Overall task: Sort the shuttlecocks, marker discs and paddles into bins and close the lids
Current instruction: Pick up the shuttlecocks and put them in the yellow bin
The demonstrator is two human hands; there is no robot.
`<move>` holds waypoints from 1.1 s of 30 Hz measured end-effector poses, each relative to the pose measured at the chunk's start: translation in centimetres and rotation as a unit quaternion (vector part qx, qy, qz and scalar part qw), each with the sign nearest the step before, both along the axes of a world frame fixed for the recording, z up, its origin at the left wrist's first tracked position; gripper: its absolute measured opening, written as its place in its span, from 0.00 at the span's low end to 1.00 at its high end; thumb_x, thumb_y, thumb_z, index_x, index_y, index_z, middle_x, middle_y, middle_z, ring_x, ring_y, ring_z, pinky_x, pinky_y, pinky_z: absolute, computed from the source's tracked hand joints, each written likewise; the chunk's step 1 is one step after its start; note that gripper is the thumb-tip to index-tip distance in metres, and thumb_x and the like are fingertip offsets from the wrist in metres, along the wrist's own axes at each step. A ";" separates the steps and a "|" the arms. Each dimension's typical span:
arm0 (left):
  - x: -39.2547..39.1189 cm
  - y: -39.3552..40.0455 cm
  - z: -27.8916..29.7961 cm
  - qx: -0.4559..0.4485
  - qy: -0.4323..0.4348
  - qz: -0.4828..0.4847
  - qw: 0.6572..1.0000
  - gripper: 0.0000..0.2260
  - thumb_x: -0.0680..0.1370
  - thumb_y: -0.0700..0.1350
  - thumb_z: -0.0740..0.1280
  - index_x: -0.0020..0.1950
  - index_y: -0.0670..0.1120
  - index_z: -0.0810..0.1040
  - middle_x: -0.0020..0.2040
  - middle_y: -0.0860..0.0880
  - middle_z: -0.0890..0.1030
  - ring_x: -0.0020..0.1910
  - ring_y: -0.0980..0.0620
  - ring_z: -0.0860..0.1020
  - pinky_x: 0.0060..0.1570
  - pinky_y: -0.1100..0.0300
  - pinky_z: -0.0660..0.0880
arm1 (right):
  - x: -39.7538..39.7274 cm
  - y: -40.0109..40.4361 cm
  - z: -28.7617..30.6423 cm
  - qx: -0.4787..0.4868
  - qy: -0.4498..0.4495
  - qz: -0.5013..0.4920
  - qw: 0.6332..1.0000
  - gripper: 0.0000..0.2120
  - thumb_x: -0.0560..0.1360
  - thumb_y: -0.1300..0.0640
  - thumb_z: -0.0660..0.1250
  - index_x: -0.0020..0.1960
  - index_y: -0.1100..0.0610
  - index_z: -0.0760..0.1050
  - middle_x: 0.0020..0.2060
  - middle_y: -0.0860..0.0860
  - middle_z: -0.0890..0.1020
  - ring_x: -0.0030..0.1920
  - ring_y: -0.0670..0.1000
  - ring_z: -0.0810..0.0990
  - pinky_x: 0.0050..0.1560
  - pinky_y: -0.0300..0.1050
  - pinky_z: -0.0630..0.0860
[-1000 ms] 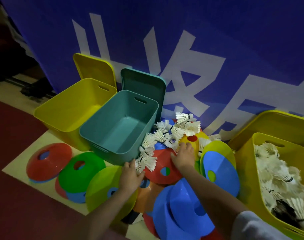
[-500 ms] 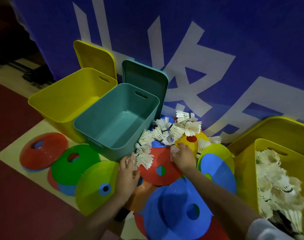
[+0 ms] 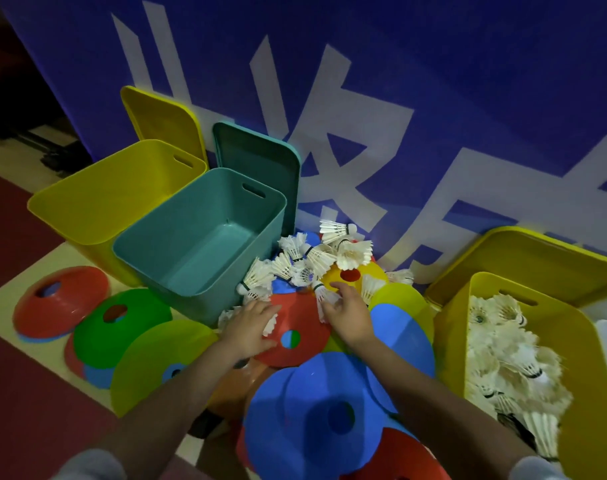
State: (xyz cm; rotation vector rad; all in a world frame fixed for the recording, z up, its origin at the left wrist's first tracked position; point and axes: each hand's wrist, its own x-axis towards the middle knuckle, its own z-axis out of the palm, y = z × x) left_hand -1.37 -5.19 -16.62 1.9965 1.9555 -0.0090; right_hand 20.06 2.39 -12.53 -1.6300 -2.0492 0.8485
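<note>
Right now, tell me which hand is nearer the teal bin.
Left. The left hand lies just below the teal bin, by its near right corner, over loose shuttlecocks. The right hand is farther right, across the red disc.
</note>
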 end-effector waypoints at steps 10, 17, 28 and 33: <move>-0.8 2.9 -0.6 0.017 -0.005 -0.076 0.997 0.28 0.76 0.56 0.67 0.74 0.54 0.64 0.70 0.52 0.68 0.71 0.51 0.63 0.69 0.57 0.56 | 2.5 0.1 1.6 -0.021 0.107 -0.053 0.993 0.20 0.76 0.52 0.66 0.67 0.51 0.70 0.60 0.48 0.75 0.46 0.43 0.73 0.40 0.33 0.70; 4.8 1.6 4.4 0.108 -0.224 0.024 0.968 0.32 0.73 0.58 0.70 0.74 0.55 0.63 0.61 0.58 0.67 0.48 0.57 0.76 0.50 0.69 0.67 | 7.2 -0.4 4.7 0.029 0.233 -0.104 0.966 0.09 0.77 0.56 0.66 0.56 0.49 0.76 0.53 0.49 0.79 0.46 0.47 0.77 0.42 0.33 0.72; 21.6 3.5 11.5 0.128 -0.408 0.037 0.903 0.23 0.72 0.51 0.73 0.65 0.48 0.75 0.58 0.52 0.71 0.57 0.57 0.70 0.55 0.66 0.69 | 25.3 -5.4 6.7 0.118 0.128 -0.291 0.941 0.13 0.77 0.53 0.64 0.61 0.53 0.75 0.57 0.50 0.77 0.48 0.48 0.76 0.49 0.44 0.73; 26.6 2.3 12.3 0.107 -0.446 0.029 0.888 0.23 0.73 0.53 0.72 0.66 0.49 0.74 0.61 0.52 0.72 0.58 0.60 0.71 0.53 0.71 0.69 | 30.2 -8.7 3.5 0.090 -0.016 -0.246 0.965 0.15 0.76 0.55 0.65 0.62 0.51 0.76 0.57 0.52 0.77 0.43 0.48 0.79 0.45 0.46 0.75</move>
